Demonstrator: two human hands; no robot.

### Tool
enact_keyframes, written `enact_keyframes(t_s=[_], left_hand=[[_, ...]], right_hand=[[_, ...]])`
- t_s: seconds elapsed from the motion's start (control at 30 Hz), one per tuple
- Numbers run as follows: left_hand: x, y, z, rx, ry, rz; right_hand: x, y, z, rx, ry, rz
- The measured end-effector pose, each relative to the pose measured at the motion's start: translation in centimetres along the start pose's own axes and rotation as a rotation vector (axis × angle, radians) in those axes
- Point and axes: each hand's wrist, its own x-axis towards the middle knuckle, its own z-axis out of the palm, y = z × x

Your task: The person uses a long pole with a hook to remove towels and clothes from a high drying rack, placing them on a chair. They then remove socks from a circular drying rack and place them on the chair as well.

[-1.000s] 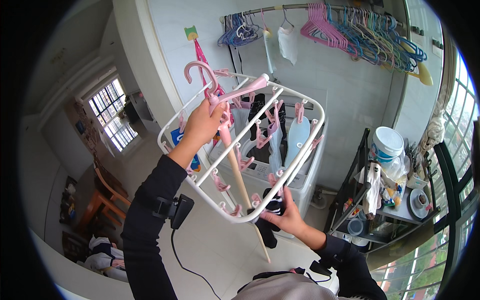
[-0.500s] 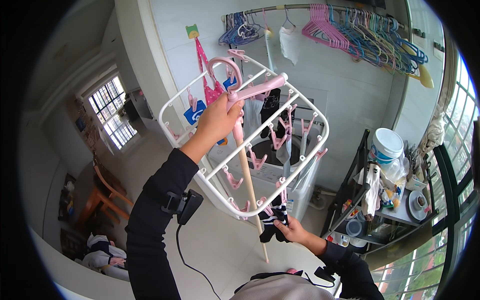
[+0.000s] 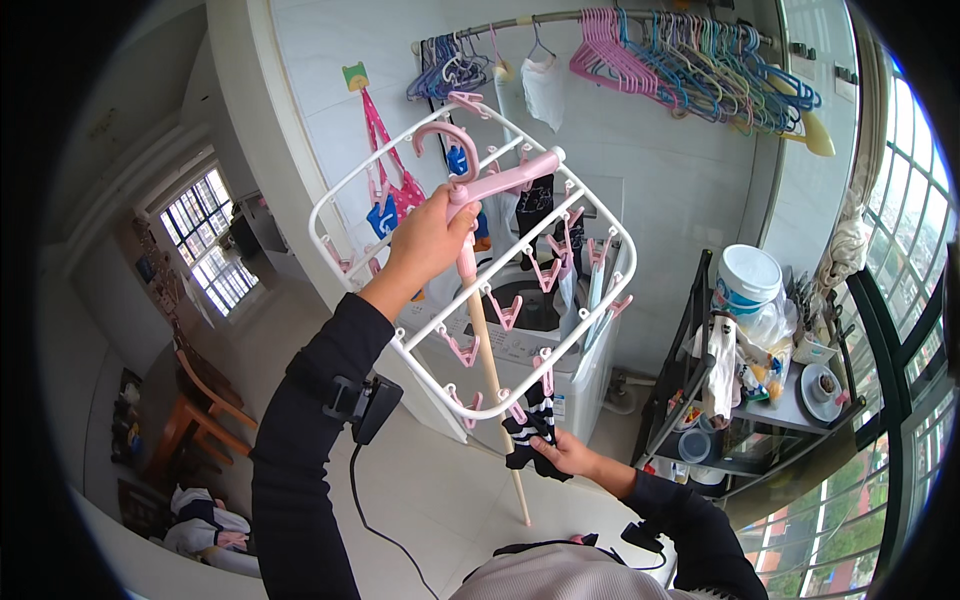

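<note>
My left hand (image 3: 432, 238) is closed round the pink centre handle (image 3: 510, 178) of a white-framed clip drying rack (image 3: 632, 255), just below its pink hook (image 3: 447, 132). A tan pole (image 3: 487, 350) slants down from beneath that hand toward the floor. My right hand (image 3: 568, 455) pinches black-and-white striped socks (image 3: 541, 425) at the rack's near edge, where pink clips (image 3: 545, 372) meet their tops. Whether both clips grip the socks I cannot tell. Other pink clips dangle from the bars. Dark patterned socks (image 3: 535, 205) and blue-and-white pieces (image 3: 382, 216) hang at the far side.
Behind the rack stands a white top-loading washing machine (image 3: 590, 385). Many hangers (image 3: 612, 52) fill a wall rail above. On the right, a black shelf (image 3: 690, 340) carries a white bucket (image 3: 748, 275) and dishes beside a window. A wooden chair (image 3: 205, 400) stands at left.
The view has swung slightly right, so the room shifts left. Both hands keep their holds, and the right hand with the socks sits a little farther left and higher in the picture.
</note>
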Motion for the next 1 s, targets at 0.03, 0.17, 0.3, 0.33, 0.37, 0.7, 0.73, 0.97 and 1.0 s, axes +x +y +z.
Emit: enact_keyframes(t_s=[0.03, 0.17, 0.3, 0.33, 0.37, 0.7, 0.73, 0.97, 1.0], left_hand=[[0.0, 0.1, 0.0, -0.004, 0.002, -0.009], [-0.2, 0.6, 0.0, -0.057, -0.018, -0.004], [-0.3, 1.1, 0.2, 0.03, 0.007, 0.011], [-0.2, 1.2, 0.2, 0.04, 0.012, 0.017], [-0.2, 1.3, 0.3, 0.042, 0.02, 0.022], [-0.3, 1.7, 0.6, 0.053, 0.032, 0.035], [-0.4, 1.6, 0.6, 0.05, 0.009, 0.031], [-0.6, -0.7, -0.8, -0.14, 0.048, -0.03], [-0.8, -1.1, -0.9, -0.142, 0.067, -0.073]], right_hand=[[-0.1, 0.0, -0.1, 0.026, -0.021, 0.061], [-0.1, 0.6, 0.0, -0.03, -0.003, -0.021], [0.2, 1.5, 0.0, -0.073, 0.025, -0.13], [0.3, 1.6, 0.0, -0.085, 0.039, -0.127], [0.2, 1.7, 0.0, -0.066, 0.033, -0.081], [-0.5, 3.4, -0.4, -0.126, 0.033, -0.028], [-0.6, 4.3, -0.4, -0.117, 0.03, -0.023], [-5.6, 11.0, -0.5, -0.409, -0.001, 0.03], [-5.8, 10.9, -0.8, -0.408, -0.029, 0.303]])
